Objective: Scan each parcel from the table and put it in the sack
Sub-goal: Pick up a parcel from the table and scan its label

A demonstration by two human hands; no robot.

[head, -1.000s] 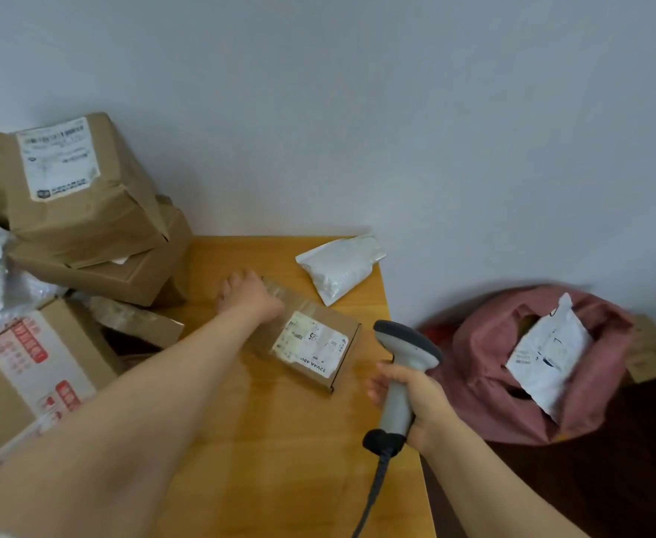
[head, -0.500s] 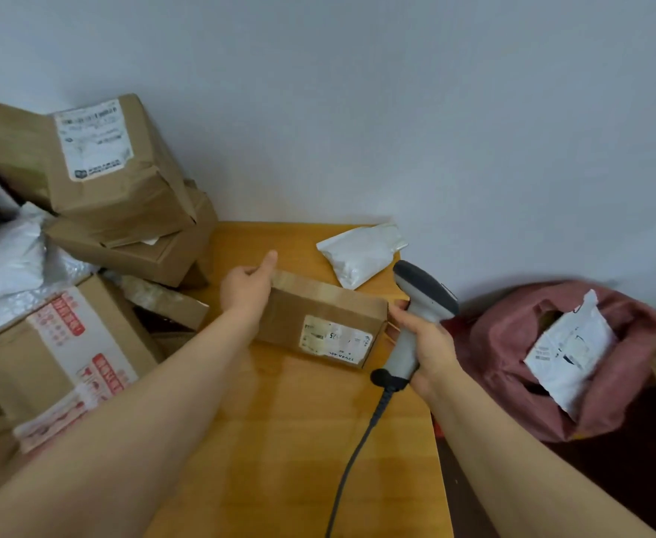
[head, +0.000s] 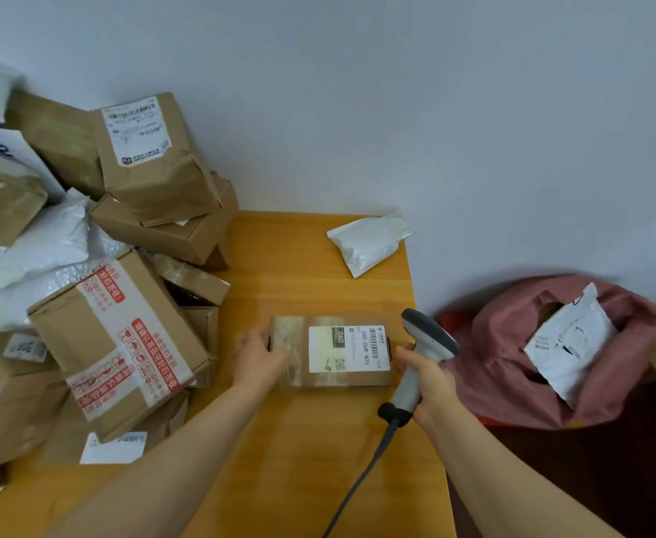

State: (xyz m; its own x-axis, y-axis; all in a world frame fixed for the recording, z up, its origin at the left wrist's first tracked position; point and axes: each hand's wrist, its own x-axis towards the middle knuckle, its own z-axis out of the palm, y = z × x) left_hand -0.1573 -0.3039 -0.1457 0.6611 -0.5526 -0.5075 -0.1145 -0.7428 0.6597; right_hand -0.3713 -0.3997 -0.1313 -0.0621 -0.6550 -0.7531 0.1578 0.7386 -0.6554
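A small flat cardboard parcel [head: 330, 351] lies label-up near the right edge of the wooden table [head: 310, 440]; its white label shows a barcode. My left hand [head: 260, 357] grips the parcel's left end. My right hand [head: 427, 376] holds a grey corded barcode scanner [head: 423, 351] by its handle, right beside the parcel's right end, with a finger touching that end. The pink sack [head: 512, 366] sits on the floor to the right of the table, with a white mailer [head: 568, 343] sticking out of its mouth.
Several cardboard boxes [head: 124, 343] and white poly bags [head: 43, 246] are piled on the table's left side. A small white pouch [head: 369, 242] lies at the far right corner by the wall. The scanner cable [head: 357, 483] trails toward me.
The parcel has come toward me and been turned label-up. My right hand with the scanner has closed in on its right end. The camera has shifted left.
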